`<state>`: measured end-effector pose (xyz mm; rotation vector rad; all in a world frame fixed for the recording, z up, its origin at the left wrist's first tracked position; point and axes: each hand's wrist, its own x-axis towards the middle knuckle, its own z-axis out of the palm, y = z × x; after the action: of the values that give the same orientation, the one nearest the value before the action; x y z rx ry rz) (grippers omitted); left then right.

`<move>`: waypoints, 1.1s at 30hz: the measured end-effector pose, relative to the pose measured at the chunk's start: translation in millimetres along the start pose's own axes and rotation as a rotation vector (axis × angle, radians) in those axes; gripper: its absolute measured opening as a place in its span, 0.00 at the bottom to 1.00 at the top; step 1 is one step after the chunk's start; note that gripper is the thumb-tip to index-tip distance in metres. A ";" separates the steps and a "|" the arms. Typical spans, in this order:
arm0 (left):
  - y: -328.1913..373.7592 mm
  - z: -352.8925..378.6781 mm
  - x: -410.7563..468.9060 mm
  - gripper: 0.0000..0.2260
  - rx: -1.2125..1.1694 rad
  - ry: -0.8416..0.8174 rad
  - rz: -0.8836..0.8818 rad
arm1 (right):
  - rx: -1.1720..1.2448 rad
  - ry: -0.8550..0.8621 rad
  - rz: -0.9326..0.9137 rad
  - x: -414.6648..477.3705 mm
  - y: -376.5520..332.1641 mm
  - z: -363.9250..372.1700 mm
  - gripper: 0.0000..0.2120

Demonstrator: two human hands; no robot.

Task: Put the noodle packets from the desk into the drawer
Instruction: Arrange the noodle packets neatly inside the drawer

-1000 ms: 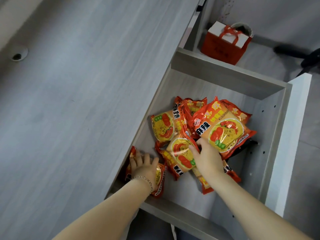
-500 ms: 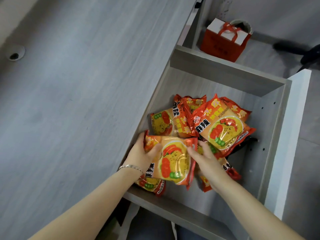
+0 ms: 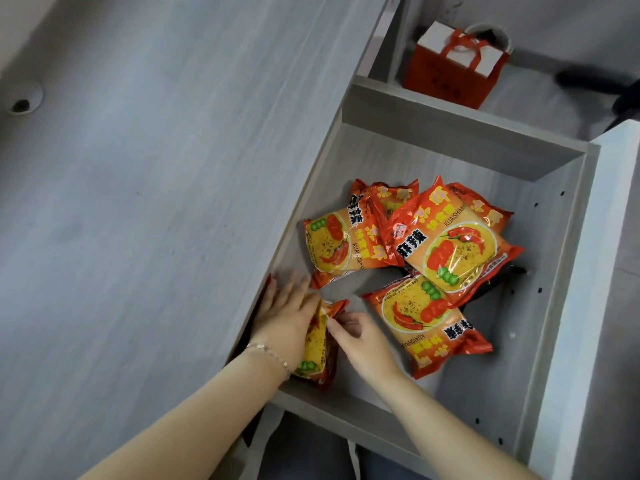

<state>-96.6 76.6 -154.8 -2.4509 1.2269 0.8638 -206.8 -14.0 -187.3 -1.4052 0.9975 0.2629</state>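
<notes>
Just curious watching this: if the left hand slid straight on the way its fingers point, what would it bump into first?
Probably the noodle packet lying nearest the desk: the left hand points up-right toward its lower corner, just beyond the fingertips. Depth is hard to judge.

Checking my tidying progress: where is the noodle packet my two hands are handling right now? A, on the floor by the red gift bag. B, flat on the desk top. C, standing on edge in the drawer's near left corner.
C: both hands, left and right, hold the noodle packet upright on edge against the drawer wall nearest the desk.
</notes>
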 end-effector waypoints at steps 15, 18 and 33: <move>7.7 3.4 6.0 0.38 0.031 -0.129 -0.082 | -0.261 -0.053 0.082 -8.9 2.4 -5.4 0.09; 8.0 1.0 7.6 0.39 0.047 -0.120 -0.104 | -0.487 0.294 -0.070 -16.1 -6.9 -33.1 0.14; 67.4 -36.9 16.1 0.21 -1.081 -0.049 -0.342 | -0.217 0.268 0.229 -9.1 -5.8 -101.8 0.22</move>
<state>-128.3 7.8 -133.9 -3.2063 0.2440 1.7725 -251.0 -102.8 -162.1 -1.5502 1.3886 0.3672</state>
